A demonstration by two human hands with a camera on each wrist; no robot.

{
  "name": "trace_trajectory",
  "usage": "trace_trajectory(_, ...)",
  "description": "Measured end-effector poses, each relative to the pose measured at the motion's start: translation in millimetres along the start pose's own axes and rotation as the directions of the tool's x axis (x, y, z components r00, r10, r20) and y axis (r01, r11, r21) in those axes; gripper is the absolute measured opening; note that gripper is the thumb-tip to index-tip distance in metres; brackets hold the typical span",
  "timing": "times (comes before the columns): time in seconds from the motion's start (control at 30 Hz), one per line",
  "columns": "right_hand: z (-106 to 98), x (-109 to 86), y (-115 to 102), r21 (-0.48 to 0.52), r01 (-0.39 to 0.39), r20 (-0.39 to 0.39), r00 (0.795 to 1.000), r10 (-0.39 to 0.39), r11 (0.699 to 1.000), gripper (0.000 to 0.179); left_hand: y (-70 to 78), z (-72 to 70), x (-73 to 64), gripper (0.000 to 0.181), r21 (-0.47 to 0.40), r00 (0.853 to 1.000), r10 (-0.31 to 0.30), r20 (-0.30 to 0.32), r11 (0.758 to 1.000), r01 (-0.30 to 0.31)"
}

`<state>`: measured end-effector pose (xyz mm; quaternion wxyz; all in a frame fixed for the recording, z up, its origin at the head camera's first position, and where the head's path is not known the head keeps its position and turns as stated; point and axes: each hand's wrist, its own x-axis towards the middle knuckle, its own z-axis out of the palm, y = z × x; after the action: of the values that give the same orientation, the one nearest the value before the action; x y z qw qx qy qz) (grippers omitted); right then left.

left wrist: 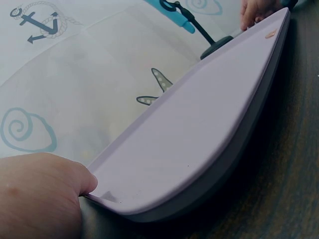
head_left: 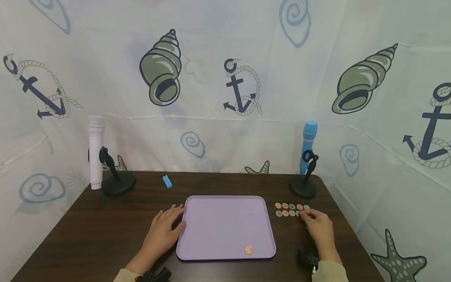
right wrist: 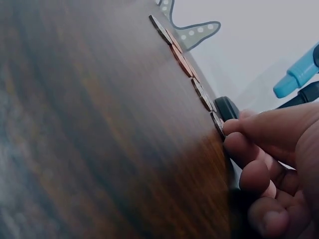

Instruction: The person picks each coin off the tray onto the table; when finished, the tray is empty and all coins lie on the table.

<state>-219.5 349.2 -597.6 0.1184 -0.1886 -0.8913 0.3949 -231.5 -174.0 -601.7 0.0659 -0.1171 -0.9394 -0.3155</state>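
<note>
A lilac tray [head_left: 225, 225] lies in the middle of the table, with one copper coin [head_left: 248, 249] near its front right. My left hand [head_left: 163, 231] rests at the tray's left edge, fingers spread and fairly straight; in the left wrist view, its thumb [left wrist: 84, 181] touches the rim. Right of the tray, several copper and silver coins [head_left: 285, 206] lie flat in two rows. My right hand [head_left: 320, 227] has its thumb and fingertips on the coin [right wrist: 217, 124] at the right end of the near row. Its fingers are curled and partly cover that coin.
A white microphone [head_left: 96, 156] on a black stand [head_left: 119, 184] is at the back left, a blue microphone [head_left: 308, 145] on another stand [head_left: 302, 187] at the back right. A small blue toy brick [head_left: 167, 181] lies near the back edge. Printed cloth [head_left: 218, 129] hangs behind the table.
</note>
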Motion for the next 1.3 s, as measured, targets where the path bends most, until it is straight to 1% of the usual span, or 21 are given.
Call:
trace_trajectory(0.13,0,2.0,-2,0.028,-0.007,0.021,1.000,0.007,1.000,0.032,-1.7,-1.8,-1.2,0.052,0.003,1.000,-0.005,0.002,1.000,0.005)
trace_trajectory(0.23,1,1.5,-2,0.146,-0.059,0.002,0.998,0.059,0.988,0.035,-3.6,-2.6,-2.0,0.052,0.010,1.000,-0.008,0.004,1.000,0.007)
trace_trajectory(0.37,3,-0.3,-2,0.385,-0.111,-0.060,0.988,0.145,0.916,0.033,-5.8,-2.7,-2.6,0.052,0.011,1.000,-0.013,0.003,1.000,0.013)
trace_trajectory(0.43,5,-0.6,-2,0.448,-0.107,-0.080,0.984,0.158,0.888,0.031,-6.6,-2.1,-2.4,0.053,0.012,1.000,-0.016,0.001,1.000,0.016)
trace_trajectory(0.5,7,-0.9,-1,0.449,-0.097,-0.087,0.985,0.151,0.888,0.031,-7.4,-1.0,-1.7,0.053,0.015,1.000,-0.020,0.007,1.000,0.020)
trace_trajectory(0.6,11,-1.7,0,0.405,-0.078,-0.091,0.988,0.125,0.911,0.030,-7.2,0.3,0.0,0.054,0.022,0.999,-0.027,0.020,0.999,0.027)
trace_trajectory(0.67,14,-4.0,-1,0.410,-0.056,-0.099,0.990,0.105,0.910,0.031,-6.3,0.2,1.0,0.054,0.022,0.999,-0.037,0.031,0.999,0.036)
trace_trajectory(0.77,17,-11.4,-12,0.518,-0.015,-0.036,0.999,0.040,0.855,0.035,-5.1,0.5,2.6,0.055,0.022,0.998,-0.046,0.039,0.999,0.045)
trace_trajectory(0.83,20,-17.6,-25,0.577,0.031,0.074,0.993,-0.090,0.816,0.037,-4.2,1.8,3.2,0.055,0.021,0.998,-0.048,0.040,0.999,0.047)
trace_trajectory(0.87,21,-21.3,-34,0.588,0.043,0.154,0.975,-0.163,0.808,0.036,-4.0,2.7,3.3,0.054,0.019,0.998,-0.047,0.040,0.999,0.047)
trace_trajectory(0.9,24,-24.9,-43,0.584,0.070,0.236,0.939,-0.251,0.809,0.034,-4.1,3.8,3.0,0.054,0.018,0.998,-0.047,0.040,0.999,0.046)
trace_trajectory(0.93,27,-28.3,-53,0.563,0.105,0.323,0.885,-0.334,0.820,0.032,-4.2,4.7,2.5,0.054,0.018,0.998,-0.048,0.038,0.999,0.047)
trace_trajectory(0.97,30,-31.3,-62,0.529,0.152,0.405,0.819,-0.406,0.835,0.030,-4.1,5.3,1.7,0.054,0.016,0.998,-0.049,0.034,0.999,0.048)
trace_trajectory(1.0,34,-34.3,-72,0.496,0.203,0.485,0.742,-0.463,0.845,0.027,-4.1,5.5,0.8,0.054,0.019,0.998,-0.050,0.028,0.999,0.049)
trace_trajectory(1.07,42,-39.0,-89,0.417,0.265,0.636,0.598,-0.488,0.869,0.022,-4.6,5.4,-0.6,0.054,0.020,0.999,-0.050,0.019,0.999,0.049)
trace_trajectory(1.1,46,-40.0,-96,0.387,0.291,0.691,0.537,-0.484,0.875,0.020,-4.9,5.2,-0.9,0.054,0.020,0.999,-0.047,0.016,0.999,0.047)
trace_trajectory(1.13,49,-40.7,-102,0.358,0.299,0.742,0.484,-0.464,0.885,0.019,-4.9,5.0,-1.0,0.054,0.021,0.999,-0.044,0.012,0.999,0.043)
trace_trajectory(1.17,52,-40.9,-106,0.329,0.306,0.781,0.444,-0.439,0.893,0.017,-4.9,4.6,-0.9,0.054,0.020,0.999,-0.040,0.009,0.999,0.040)
trace_trajectory(1.2,55,-40.9,-109,0.306,0.307,0.810,0.413,-0.416,0.901,0.017,-5.1,4.3,-0.7,0.054,0.022,0.999,-0.037,0.009,0.999,0.037)
trace_trajectory(1.23,57,-41.3,-112,0.277,0.309,0.832,0.396,-0.388,0.910,0.019,-5.4,3.9,-0.4,0.054,0.020,0.999,-0.035,0.009,0.999,0.034)
trace_trajectory(1.3,60,-42.6,-116,0.242,0.342,0.850,0.378,-0.368,0.908,0.023,-6.0,2.5,-0.7,0.054,0.021,0.999,-0.033,0.010,0.999,0.033)
